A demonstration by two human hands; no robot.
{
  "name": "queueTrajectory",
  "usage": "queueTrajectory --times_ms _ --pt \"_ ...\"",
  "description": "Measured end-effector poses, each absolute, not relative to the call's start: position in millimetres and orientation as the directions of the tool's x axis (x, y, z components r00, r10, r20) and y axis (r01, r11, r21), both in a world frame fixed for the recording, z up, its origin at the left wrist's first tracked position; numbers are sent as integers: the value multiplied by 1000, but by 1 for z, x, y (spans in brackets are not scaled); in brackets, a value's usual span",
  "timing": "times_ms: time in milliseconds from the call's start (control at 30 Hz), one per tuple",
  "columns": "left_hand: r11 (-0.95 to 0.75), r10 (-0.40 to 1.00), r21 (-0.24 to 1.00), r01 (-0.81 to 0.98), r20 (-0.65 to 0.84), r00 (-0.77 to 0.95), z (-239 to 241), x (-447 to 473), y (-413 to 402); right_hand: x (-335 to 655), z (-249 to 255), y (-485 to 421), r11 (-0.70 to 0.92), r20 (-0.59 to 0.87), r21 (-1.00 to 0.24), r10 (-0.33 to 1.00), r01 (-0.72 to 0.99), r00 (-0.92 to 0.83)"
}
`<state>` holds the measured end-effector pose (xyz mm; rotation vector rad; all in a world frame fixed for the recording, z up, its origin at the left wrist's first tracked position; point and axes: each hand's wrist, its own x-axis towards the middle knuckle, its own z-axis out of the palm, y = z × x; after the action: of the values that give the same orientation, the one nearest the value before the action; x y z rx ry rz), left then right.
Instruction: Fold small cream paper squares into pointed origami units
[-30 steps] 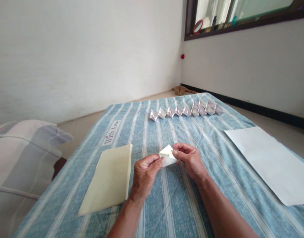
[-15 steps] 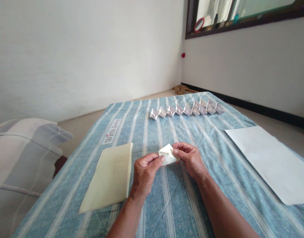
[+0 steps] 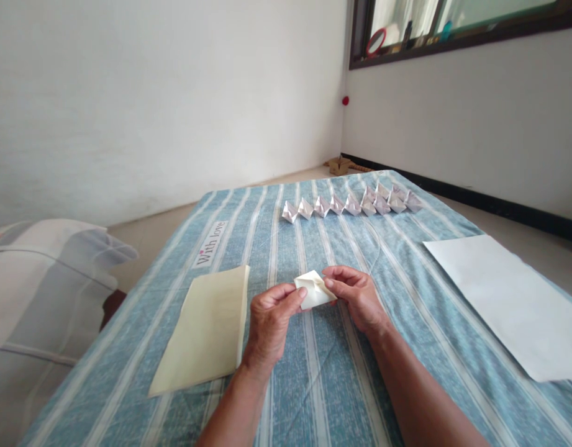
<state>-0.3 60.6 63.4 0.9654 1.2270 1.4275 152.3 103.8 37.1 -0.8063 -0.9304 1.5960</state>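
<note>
A small folded piece of cream paper [image 3: 313, 288] is held just above the blue striped bedsheet [image 3: 341, 385]. My left hand [image 3: 271, 320] pinches its left edge between thumb and fingers. My right hand [image 3: 355, 295] pinches its right side, fingers curled over the fold. Both hands are closed on the paper. A flat cream sheet [image 3: 206, 329] lies on the bedsheet just left of my left hand.
A row of several small folded paper shapes [image 3: 351, 203] stands at the far end of the bed. A large white sheet [image 3: 504, 301] lies at the right edge. A plaid pillow [image 3: 38, 292] sits at the left. White walls and a window ledge are behind.
My hands have shifted the folded paper slightly, my left thumb sliding further along its left edge. The view has tilted a little; nothing else moved.
</note>
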Motion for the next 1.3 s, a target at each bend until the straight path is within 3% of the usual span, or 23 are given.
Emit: queueTrajectory --times_ms 200,333,500,733,933,1300 --pt "8 977 985 -171 -44 -210 63 -1 61 152 37 104 -120 -39 -891 981 -437 -190" --pt "6 982 998 -62 -18 -188 70 -2 60 153 38 105 -66 -12 -913 991 -403 -136" --pt "-36 997 980 195 49 -64 95 -2 50 159 49 98 106 161 -939 976 -328 -146" --pt "-101 987 879 466 30 158 133 -5 27 173 102 73 369 396 -918 832 -147 -388" --pt "-169 973 842 513 62 220 152 -6 12 170 130 63 403 356 -913 705 -66 -613" --pt "-82 944 900 428 -67 323 164 -3 -29 184 148 28 317 273 -945 626 -82 -731"
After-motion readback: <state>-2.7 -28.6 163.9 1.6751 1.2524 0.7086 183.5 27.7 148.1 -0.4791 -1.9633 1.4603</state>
